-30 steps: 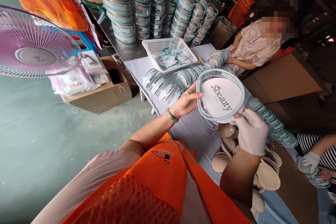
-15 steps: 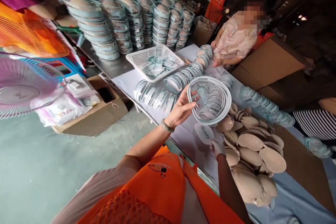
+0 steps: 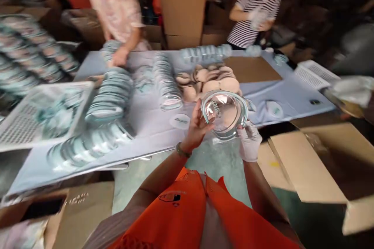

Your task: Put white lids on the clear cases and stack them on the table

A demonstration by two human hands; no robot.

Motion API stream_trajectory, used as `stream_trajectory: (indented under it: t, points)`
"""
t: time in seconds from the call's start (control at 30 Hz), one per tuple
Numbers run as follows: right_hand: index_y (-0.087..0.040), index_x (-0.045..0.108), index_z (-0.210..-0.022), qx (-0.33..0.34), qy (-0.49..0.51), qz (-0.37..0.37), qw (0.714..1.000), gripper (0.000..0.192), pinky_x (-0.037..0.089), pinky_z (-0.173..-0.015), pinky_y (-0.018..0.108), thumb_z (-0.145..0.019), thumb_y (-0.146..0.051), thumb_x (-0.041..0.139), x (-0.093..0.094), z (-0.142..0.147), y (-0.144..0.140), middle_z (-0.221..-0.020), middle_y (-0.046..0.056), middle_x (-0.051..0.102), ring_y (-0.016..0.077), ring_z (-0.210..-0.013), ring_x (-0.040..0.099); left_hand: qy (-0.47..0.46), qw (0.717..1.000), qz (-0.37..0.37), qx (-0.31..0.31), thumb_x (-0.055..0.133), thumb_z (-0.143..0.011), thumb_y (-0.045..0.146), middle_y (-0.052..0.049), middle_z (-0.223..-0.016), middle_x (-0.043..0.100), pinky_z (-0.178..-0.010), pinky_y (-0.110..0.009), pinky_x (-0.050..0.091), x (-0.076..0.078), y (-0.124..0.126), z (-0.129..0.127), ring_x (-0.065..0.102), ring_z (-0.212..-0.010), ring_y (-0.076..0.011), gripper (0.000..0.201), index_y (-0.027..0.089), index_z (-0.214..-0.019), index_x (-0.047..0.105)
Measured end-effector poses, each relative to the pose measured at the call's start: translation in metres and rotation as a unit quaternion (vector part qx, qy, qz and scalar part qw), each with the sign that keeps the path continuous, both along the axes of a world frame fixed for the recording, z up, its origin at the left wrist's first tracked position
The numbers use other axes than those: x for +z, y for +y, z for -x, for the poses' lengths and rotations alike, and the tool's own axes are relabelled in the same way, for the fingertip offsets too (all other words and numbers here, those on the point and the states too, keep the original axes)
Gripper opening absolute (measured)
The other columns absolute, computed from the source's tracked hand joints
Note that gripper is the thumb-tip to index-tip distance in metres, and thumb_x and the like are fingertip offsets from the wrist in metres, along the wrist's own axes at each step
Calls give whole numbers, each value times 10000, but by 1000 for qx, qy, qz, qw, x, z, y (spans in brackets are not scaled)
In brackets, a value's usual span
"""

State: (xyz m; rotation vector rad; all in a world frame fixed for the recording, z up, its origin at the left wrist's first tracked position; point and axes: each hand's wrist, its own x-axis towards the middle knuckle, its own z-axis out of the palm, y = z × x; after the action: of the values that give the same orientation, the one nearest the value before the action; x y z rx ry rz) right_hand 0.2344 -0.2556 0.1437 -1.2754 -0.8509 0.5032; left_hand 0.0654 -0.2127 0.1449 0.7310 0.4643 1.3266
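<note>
Table point(image 3: 152, 132) first, since it fills most of the view: long, under a pale blue cloth, and compared with a second ago the whole scene has swung round, so the head has clearly turned. Rows of teal-rimmed clear lids point(image 3: 111, 93) lie shingled across it from about 9 to 11 o'clock, with a white mesh basket point(image 3: 37, 113) at 9. An open cardboard box point(image 3: 318, 163) sits off at 4 o'clock, below the table edge. At 12 there's a heap of beige oval pads point(image 3: 210, 79), and two other people work at the far side, one in a pale pink top point(image 3: 119, 11), one in a striped shirt point(image 3: 251, 11).

Now the small stuff. The clear round lid point(image 3: 224, 113) with the teal rim is up in the air just right of centre, over the near table edge. The left hand point(image 3: 197, 126), bare with a bracelet at the wrist, grips its left rim. The gloved right hand point(image 3: 249, 140) pinches the lower right rim.

Biggest change: a second ago a white "beauty" disc filled that lid. Now one white printed disc point(image 3: 179, 121) lies on the cloth at 10 o'clock from the lid, and the lid looks see-through, though it's blurry. My guess is the insert got set aside and the lid is being handled on its own.
</note>
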Motion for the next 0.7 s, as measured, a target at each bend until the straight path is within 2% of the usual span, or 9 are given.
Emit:
stream_trajectory:
  t: [0.1,0.23,0.33,0.4,0.53,0.63,0.7]
  points:
    - [-212,643,-785,-96,26,17,995,494,434,-590,285,-643,-631,863,-8,-75,-84,-742,-9,629,129,-636,482,22,993,-10,-119,976,-628,189,1,-1730,409,-1266,-430,403,-6,-46,-90,365,-1602,-302,1162,458,-1610,418]
    - [-202,650,-756,-228,33,3,973,515,391,-571,277,-671,-658,874,-20,-167,-218,-672,-24,575,120,-610,452,37,963,-4,-268,943,-665,177,4,-1715,427,-1266,-445,401,-20,-137,-209,391,-1591,-297,1084,475,-1582,446]
    - [-192,671,-739,-317,46,-22,947,512,386,-560,272,-664,-650,888,-28,-217,-310,-653,-24,573,114,-595,442,57,927,14,-370,946,-663,186,-2,-1684,454,-1252,-491,416,-31,-205,-284,423,-1571,-317,1047,489,-1547,476]
    - [-189,671,-735,-372,58,-25,926,538,385,-544,267,-641,-672,889,-34,-243,-360,-680,-14,601,110,-589,446,67,904,21,-422,955,-658,197,-18,-1652,479,-1252,-514,411,-37,-244,-327,442,-1558,-328,1033,478,-1536,489]
    - [-189,662,-751,-459,91,-16,884,586,390,-531,264,-613,-717,876,-48,-286,-432,-754,18,656,114,-602,462,93,858,18,-504,978,-648,219,-43,-1609,520,-1238,-536,424,-50,-304,-405,485,-1524,-340,1042,475,-1533,491]
    - [-183,684,-817,-501,121,-20,857,578,412,-536,264,-617,-692,871,-63,-325,-468,-842,48,695,124,-638,484,125,830,19,-543,968,-692,250,-56,-1577,551,-1213,-491,451,-67,-336,-462,496,-1516,-318,1048,470,-1567,436]
    - [-176,686,-816,-518,147,-6,843,561,417,-532,261,-623,-674,858,-76,-356,-488,-837,48,679,127,-649,481,173,820,28,-545,930,-770,310,-68,-1570,554,-1176,-435,486,-82,-350,-497,510,-1504,-288,983,459,-1584,399]
